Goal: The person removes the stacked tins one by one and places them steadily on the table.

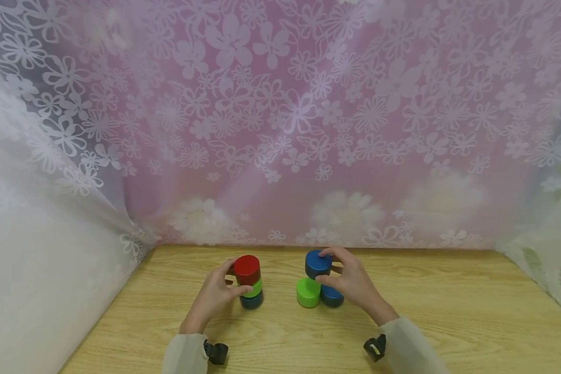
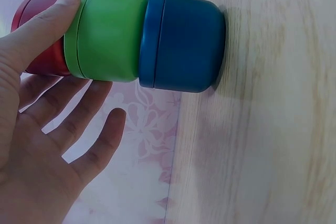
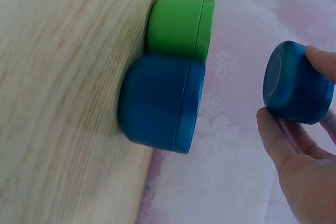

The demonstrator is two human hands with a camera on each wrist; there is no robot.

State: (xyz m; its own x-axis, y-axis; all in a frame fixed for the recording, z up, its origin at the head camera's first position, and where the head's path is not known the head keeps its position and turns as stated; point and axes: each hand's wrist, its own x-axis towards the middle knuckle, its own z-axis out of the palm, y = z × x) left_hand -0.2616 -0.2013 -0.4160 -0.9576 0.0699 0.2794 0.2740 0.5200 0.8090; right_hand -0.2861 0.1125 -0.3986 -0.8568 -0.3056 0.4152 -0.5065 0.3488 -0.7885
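Note:
At the left, three round lidded tins stand stacked: a red tin (image 1: 246,267) on top, a green tin (image 1: 255,288) in the middle, a dark blue tin (image 2: 189,43) on the table. My left hand (image 1: 211,297) grips the upper part of this stack, thumb across the red tin down to the green lid, fingers behind. My right hand (image 1: 357,283) holds another blue tin (image 3: 294,85) in the air, thumb and fingers round its sides. Below it, a green tin (image 1: 307,292) and a blue tin (image 3: 157,103) stand side by side on the table.
The wood-grain table (image 1: 280,343) ends at a pink flowered curtain (image 1: 280,130) behind. Pale curtain (image 1: 42,249) also hangs at the left side, and more at the right. Each wrist wears a small black camera mount (image 1: 216,353).

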